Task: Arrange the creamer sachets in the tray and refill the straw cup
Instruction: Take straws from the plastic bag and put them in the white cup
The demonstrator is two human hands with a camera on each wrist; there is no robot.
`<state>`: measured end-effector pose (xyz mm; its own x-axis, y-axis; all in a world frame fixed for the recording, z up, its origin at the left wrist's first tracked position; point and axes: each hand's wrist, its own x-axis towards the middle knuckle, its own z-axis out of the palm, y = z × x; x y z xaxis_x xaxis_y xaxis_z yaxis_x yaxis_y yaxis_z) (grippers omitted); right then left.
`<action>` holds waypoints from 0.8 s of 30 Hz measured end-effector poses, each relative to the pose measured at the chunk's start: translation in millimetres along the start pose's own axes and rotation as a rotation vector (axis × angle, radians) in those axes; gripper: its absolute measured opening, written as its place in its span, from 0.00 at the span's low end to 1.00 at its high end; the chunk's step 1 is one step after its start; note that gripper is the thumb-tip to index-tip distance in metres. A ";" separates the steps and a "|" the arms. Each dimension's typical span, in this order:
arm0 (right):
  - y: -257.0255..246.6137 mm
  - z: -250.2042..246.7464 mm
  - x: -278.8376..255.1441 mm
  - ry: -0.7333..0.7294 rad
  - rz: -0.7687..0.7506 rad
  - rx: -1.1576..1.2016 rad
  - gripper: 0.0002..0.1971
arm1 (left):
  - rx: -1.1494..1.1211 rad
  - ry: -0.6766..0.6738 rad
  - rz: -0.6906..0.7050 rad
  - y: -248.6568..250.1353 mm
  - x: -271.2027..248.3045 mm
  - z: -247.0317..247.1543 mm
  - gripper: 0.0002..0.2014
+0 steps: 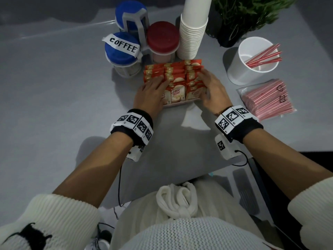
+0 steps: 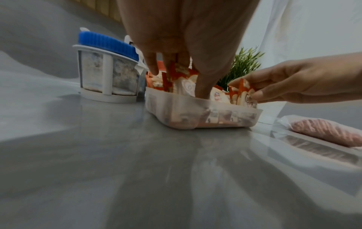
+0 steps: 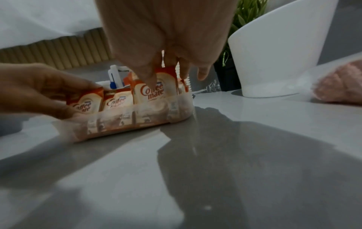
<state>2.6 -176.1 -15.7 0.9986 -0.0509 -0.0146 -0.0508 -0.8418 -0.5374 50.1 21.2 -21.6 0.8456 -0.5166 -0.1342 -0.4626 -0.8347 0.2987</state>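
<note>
A translucent tray point(image 1: 180, 105) in the middle of the grey table holds three rows of upright red-and-white creamer sachets point(image 1: 177, 73). My left hand point(image 1: 160, 89) lies over the left row, thumb down at the tray's front and fingers behind the packets, pinching them point(image 2: 186, 74). My right hand point(image 1: 203, 85) pinches the right row the same way, thumb on a front sachet point(image 3: 166, 72). To the right stands the white straw cup point(image 1: 239, 69) with a few red striped straws point(image 1: 263, 55) in it. A clear bag of straws point(image 1: 268, 101) lies in front of it.
Behind the tray stand a rack of blue-lidded jars point(image 1: 122, 49), one labelled COFFEE, a red-lidded jar point(image 1: 162, 37) and a tall stack of white paper cups point(image 1: 192, 37). A green plant point(image 1: 243, 15) is at the back right. The table's near edge runs close to my body.
</note>
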 end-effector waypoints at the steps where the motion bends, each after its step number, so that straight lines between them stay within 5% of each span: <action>1: 1.1 3.6 -0.6 -0.026 -0.021 -0.028 0.30 | 0.007 -0.005 -0.002 -0.2 0.5 1.0 0.31; 6: 0.2 12.5 0.1 -0.099 -0.016 -0.119 0.30 | 0.020 -0.024 0.020 -2.0 2.6 1.3 0.31; 13: 5.6 -9.3 -13.7 0.033 0.081 0.003 0.29 | -0.013 0.048 0.008 14.5 2.1 -10.6 0.30; 20: 29.6 -59.3 -33.2 0.201 0.212 0.021 0.25 | -0.093 0.165 0.162 86.8 26.0 -31.0 0.23; 24: 56.8 -93.8 -50.0 0.279 0.347 0.058 0.22 | -0.098 0.119 0.245 136.6 42.9 -25.9 0.19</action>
<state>-51.6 -271.8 33.6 0.8800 -0.4745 0.0217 -0.3730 -0.7184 -0.5871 30.0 -110.1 37.9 0.7397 -0.6700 0.0630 -0.6340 -0.6625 0.3989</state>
